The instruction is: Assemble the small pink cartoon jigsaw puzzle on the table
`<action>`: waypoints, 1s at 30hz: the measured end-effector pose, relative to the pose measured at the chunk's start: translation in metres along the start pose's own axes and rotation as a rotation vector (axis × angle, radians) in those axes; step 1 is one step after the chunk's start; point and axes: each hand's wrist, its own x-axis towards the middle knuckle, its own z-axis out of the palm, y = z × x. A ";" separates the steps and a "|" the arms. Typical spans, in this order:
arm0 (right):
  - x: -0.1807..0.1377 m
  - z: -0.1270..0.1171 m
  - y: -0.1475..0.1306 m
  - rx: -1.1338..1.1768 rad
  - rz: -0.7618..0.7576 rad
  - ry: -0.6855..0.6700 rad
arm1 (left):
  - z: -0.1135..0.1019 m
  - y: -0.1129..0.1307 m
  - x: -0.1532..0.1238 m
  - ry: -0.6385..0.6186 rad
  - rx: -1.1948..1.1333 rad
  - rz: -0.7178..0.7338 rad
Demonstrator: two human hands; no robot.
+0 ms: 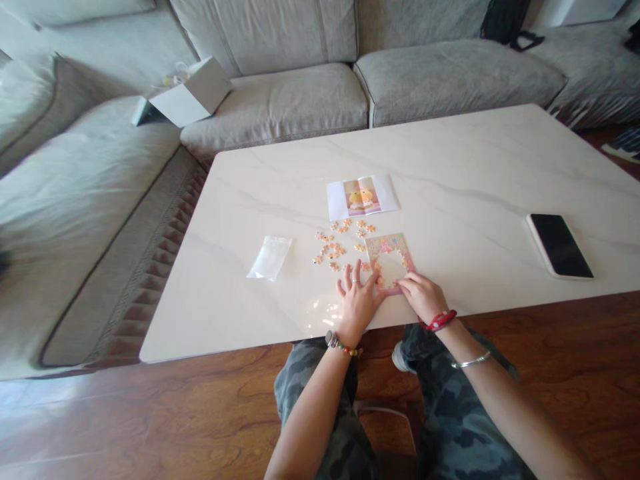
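A partly assembled jigsaw puzzle lies near the table's front edge, its pink and beige border surrounding a bare pale middle. My left hand rests at its lower left side, fingers spread, thumb and index finger touching the border. At the lower right, my right hand is closed in a pinch over the puzzle, with a small puzzle piece at the fingertips, mostly hidden. Loose orange puzzle pieces are scattered to the left of the puzzle. Behind them lies a creased reference picture showing two yellow figures on white paper.
The white marbled table carries a clear plastic bag on the left and a smartphone on the right. A grey sofa wraps around the back and left, with a white box on it.
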 end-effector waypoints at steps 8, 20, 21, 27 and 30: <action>-0.014 0.010 -0.019 -0.265 -0.082 0.048 | 0.001 -0.001 0.000 -0.020 -0.008 -0.048; -0.008 0.016 0.007 0.260 0.147 0.316 | 0.005 -0.004 -0.001 0.007 -0.050 -0.038; -0.007 0.015 0.011 0.256 0.165 0.339 | 0.005 -0.004 -0.001 0.005 -0.051 -0.038; -0.005 0.017 0.030 0.217 0.129 0.261 | 0.004 -0.008 -0.002 0.048 -0.073 -0.048; -0.005 0.019 0.031 0.193 0.126 0.228 | 0.002 -0.012 -0.002 0.079 -0.089 -0.077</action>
